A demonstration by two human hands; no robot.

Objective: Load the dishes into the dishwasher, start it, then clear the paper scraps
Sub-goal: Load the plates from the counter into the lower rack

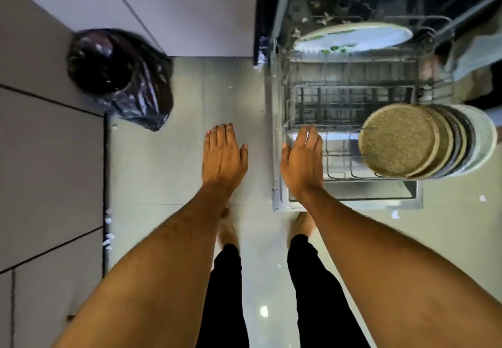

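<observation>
Plates (423, 142) upright in rack (353, 95)

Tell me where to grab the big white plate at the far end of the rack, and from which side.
Take the white plate by its upper rim, coming down from above. It stands on edge in the rack, so the top rim is free while wires hem in the lower part. The right hand, open over the rack's near edge, looks better placed for the grip.
</observation>
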